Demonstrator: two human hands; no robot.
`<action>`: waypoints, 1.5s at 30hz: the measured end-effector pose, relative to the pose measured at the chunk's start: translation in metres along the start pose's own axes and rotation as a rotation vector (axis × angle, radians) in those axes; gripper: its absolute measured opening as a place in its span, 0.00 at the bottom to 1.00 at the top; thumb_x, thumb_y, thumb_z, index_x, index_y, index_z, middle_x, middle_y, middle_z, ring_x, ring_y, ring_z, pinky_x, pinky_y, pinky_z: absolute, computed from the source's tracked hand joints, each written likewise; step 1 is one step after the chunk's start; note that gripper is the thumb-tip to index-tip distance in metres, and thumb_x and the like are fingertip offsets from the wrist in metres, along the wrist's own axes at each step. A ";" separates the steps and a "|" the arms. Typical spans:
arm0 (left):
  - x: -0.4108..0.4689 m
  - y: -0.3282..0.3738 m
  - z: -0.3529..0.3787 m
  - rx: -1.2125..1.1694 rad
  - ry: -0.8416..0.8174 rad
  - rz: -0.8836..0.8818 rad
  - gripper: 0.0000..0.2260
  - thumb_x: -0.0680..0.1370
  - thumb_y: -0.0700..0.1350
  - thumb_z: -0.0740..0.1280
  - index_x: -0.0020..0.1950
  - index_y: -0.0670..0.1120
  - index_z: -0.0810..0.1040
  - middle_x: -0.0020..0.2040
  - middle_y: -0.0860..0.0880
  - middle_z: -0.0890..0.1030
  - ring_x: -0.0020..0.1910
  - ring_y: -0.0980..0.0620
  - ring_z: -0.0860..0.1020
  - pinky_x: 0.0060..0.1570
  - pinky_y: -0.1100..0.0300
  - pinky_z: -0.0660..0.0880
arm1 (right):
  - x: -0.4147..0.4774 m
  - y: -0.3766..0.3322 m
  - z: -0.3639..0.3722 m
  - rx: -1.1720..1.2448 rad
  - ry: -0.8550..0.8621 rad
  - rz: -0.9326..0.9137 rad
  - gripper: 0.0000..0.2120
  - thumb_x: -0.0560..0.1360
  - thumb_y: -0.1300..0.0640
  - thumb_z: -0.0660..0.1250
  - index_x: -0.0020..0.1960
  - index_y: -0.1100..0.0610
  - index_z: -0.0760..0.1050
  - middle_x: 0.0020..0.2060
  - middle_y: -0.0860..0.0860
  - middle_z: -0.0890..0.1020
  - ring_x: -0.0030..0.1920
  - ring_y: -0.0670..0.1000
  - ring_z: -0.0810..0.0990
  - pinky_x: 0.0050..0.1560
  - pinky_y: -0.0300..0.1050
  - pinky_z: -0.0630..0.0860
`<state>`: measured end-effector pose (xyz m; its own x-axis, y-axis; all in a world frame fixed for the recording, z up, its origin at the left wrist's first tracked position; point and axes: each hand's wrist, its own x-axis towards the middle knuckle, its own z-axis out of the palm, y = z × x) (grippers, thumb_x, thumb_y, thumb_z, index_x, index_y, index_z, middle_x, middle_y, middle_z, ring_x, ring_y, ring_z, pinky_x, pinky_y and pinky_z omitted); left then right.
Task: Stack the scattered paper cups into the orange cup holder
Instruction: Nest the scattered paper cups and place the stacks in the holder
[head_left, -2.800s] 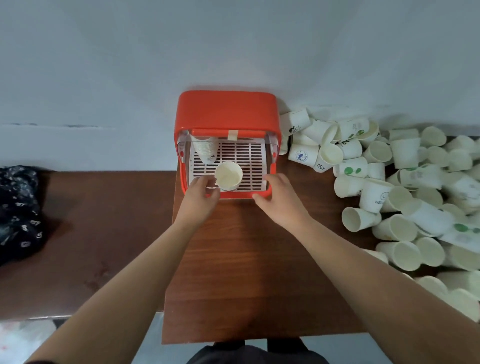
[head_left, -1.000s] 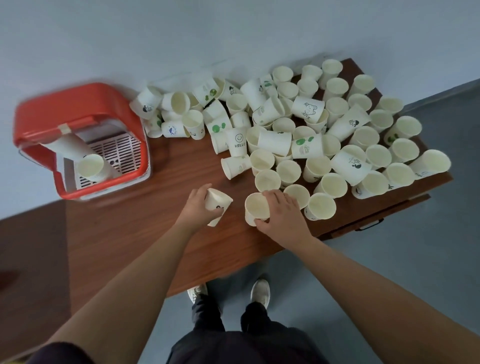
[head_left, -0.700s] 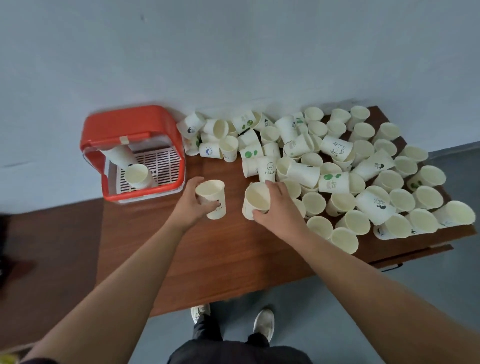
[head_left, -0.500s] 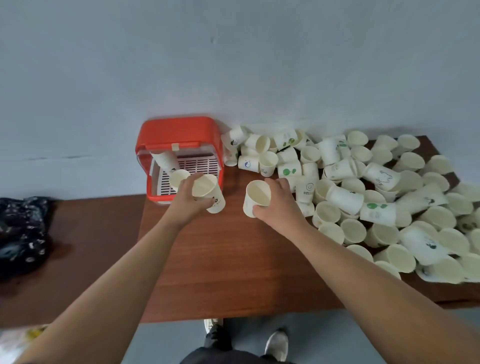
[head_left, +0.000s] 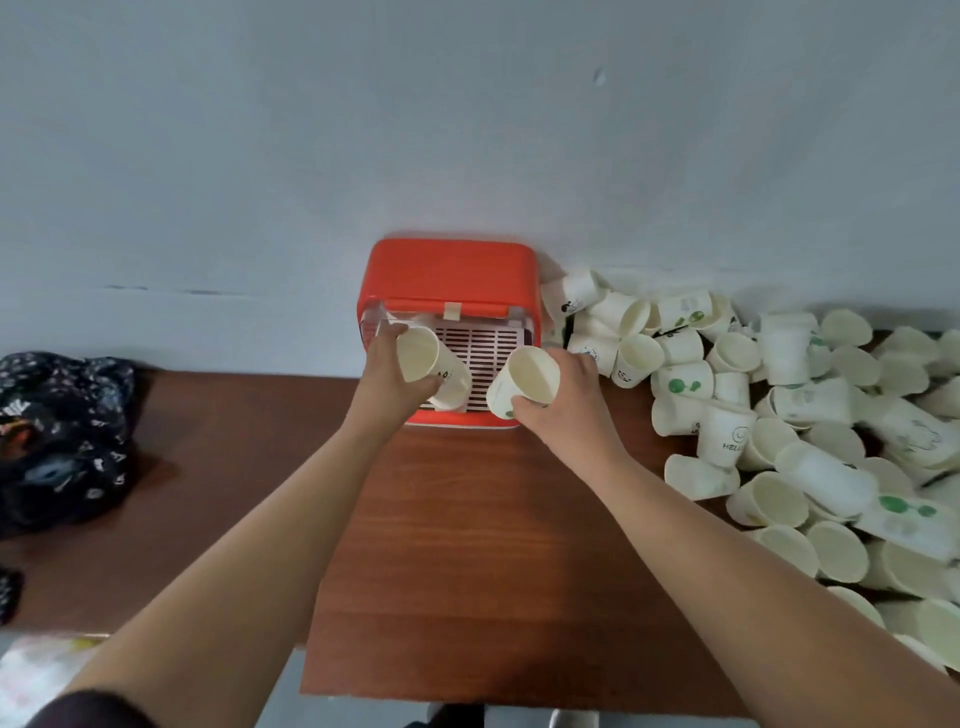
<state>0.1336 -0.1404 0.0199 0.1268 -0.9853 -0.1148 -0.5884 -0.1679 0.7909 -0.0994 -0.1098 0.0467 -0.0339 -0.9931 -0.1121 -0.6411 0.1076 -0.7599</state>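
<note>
While the left hand grips one paper cup over the orange cup holder, the right hand grips another cup.

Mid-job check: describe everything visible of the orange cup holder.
The orange cup holder looks like glossy plastic: a boxy hood with rounded corners, a strip of tape on its front edge, and a pale slatted tray beneath. It stands on the table, back against the wall. The left hand holds a cup over its tray; loose cups crowd its right side.
</note>
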 end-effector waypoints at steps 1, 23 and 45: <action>0.007 -0.003 0.004 0.028 -0.025 0.018 0.35 0.71 0.46 0.76 0.74 0.50 0.63 0.72 0.49 0.66 0.69 0.50 0.68 0.64 0.54 0.68 | 0.004 -0.001 0.003 -0.005 0.007 0.009 0.33 0.70 0.53 0.75 0.71 0.51 0.66 0.62 0.48 0.67 0.60 0.48 0.72 0.60 0.45 0.72; 0.035 -0.063 0.004 -0.182 -0.309 -0.239 0.26 0.82 0.60 0.60 0.78 0.52 0.66 0.75 0.52 0.70 0.73 0.52 0.69 0.73 0.53 0.64 | 0.057 -0.023 0.095 -0.150 -0.109 -0.063 0.34 0.71 0.52 0.74 0.74 0.52 0.64 0.65 0.50 0.66 0.65 0.52 0.71 0.61 0.46 0.73; -0.016 -0.055 0.023 -0.002 -0.197 0.016 0.08 0.80 0.45 0.65 0.59 0.49 0.77 0.54 0.53 0.77 0.49 0.60 0.76 0.47 0.69 0.71 | -0.004 0.032 0.042 -0.255 -0.195 0.053 0.26 0.76 0.48 0.70 0.71 0.52 0.68 0.66 0.47 0.70 0.64 0.45 0.74 0.65 0.43 0.71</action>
<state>0.1459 -0.1163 -0.0357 -0.0414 -0.9751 -0.2177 -0.5875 -0.1525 0.7947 -0.0874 -0.1000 -0.0040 0.0596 -0.9563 -0.2861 -0.8146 0.1191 -0.5676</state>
